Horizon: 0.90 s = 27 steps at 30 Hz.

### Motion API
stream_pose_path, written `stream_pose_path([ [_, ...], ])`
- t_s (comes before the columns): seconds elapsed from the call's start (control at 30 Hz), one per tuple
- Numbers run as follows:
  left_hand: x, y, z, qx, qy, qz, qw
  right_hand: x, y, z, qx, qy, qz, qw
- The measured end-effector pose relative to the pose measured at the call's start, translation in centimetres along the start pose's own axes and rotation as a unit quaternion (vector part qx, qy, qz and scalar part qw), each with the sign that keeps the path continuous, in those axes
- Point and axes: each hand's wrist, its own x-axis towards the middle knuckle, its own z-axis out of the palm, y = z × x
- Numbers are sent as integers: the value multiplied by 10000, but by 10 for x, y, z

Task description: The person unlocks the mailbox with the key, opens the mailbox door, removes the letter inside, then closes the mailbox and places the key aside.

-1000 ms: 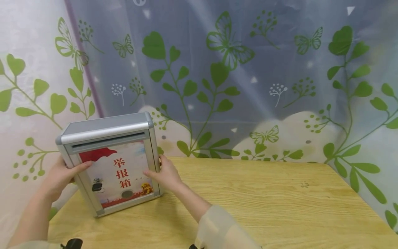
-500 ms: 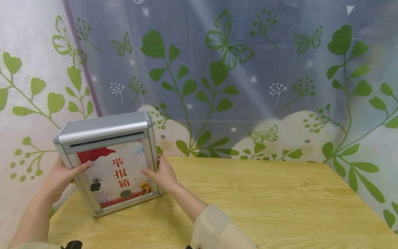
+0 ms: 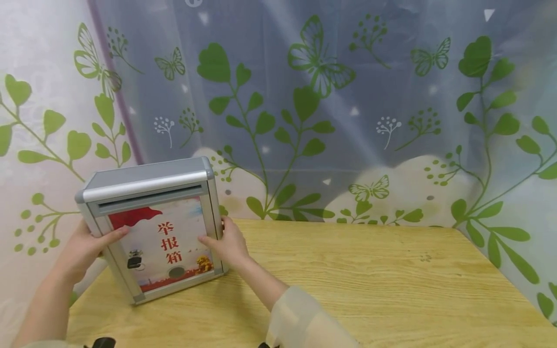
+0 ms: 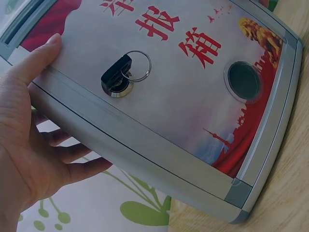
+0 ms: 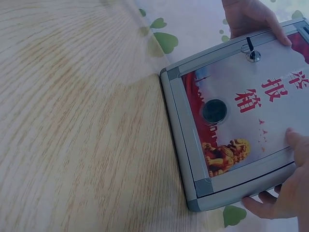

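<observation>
The bkgd is filled by a curtain (image 3: 365, 96) printed w/ green leaves & butterflies. Below it a wood-grain table (image 3: 370, 280) is seen. At the table's L end a silver-grey box (image 3: 150, 232) is held btwn two hands, slightly tilted, w/ its bottom edge at the tabletop. Its front is covered by a picture panel (image 3: 187, 215) w/ red drape at top & bottom. A pale sleeve (image 3: 309, 321) is worn on the R arm. The box's L side is gripped by the L hand (image 3: 84, 249), thumb laid over the front; its R side is gripped likewise by the R hand (image 3: 230, 241). Under the lid a long slot (image 3: 150, 195) is cut. Red letters (image 3: 168, 243) are printed mid-panel, w/ a gold lion (image 5: 227, 154) in the lower R corner & a round window (image 4: 245, 81) near the bottom. A black key (image 4: 116, 72) is left in the lock, a thin ring (image 4: 150, 63) hung from it
</observation>
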Motion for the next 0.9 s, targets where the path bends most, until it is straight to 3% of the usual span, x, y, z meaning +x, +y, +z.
stream_pose_path([
  [0.5,0,0,3,147,80,97,9998,1,1,3,99,58,63,9999],
  [0.9,1,1,1,-134,8,215,9997,0,-4,2,25,25,111,9999],
])
